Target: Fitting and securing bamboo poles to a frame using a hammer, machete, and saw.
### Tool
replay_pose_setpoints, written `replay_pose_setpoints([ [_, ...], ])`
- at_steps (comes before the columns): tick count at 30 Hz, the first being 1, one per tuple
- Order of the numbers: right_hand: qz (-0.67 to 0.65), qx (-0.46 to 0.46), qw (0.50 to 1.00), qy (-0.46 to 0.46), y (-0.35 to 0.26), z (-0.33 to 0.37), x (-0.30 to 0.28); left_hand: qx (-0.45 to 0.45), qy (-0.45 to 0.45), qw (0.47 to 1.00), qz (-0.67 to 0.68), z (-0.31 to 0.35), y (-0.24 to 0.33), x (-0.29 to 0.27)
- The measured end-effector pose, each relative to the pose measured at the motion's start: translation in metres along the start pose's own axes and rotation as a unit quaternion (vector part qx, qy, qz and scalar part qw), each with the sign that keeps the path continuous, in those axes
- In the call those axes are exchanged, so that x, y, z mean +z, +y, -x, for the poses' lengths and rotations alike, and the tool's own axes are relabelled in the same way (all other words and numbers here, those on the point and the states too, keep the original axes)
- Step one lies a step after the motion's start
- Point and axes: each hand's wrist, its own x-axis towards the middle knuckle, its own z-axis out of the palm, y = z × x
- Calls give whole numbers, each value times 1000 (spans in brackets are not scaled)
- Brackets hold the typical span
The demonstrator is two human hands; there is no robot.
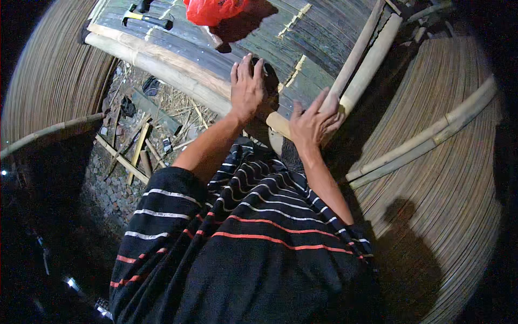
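I lean over a low platform of dark split-bamboo slats (329,27), edged with pale bamboo poles. My left hand (248,92) rests near its front edge, fingers stretched out over the slats and holding nothing. Beside the corner, my right hand (317,121) has its fingers spread over the ends of the edge poles. A pale round pole (162,73) runs along the front edge to the left. Along the right edge lie two more poles (372,62). Ahead of my left hand sits a red plastic bag (213,11), with a short wooden piece (212,39) sticking out under it.
A hammer (147,19) with yellow and black on it lies at the platform's far left. Stony ground (116,178) with sticks and scraps is at the lower left. Slatted bamboo surfaces (431,129) stand at both sides, with bamboo rails (426,135) across them.
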Motion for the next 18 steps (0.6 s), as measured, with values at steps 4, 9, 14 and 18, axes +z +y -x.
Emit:
replay_pose_setpoints([
  [4,-25,-71,996,-46,-19,-8,10,-9,-36,999,1,-4,5,-3],
  [9,-64,-49,991,-105,-23,-12,13,-36,-76,996,-27,-10,9,-10],
  [14,-17,-71,990,-123,-24,-18,18,-48,-104,993,-14,-14,13,-13],
  [18,-19,-70,990,-125,-26,-16,18,-46,-93,995,3,-11,8,-14],
])
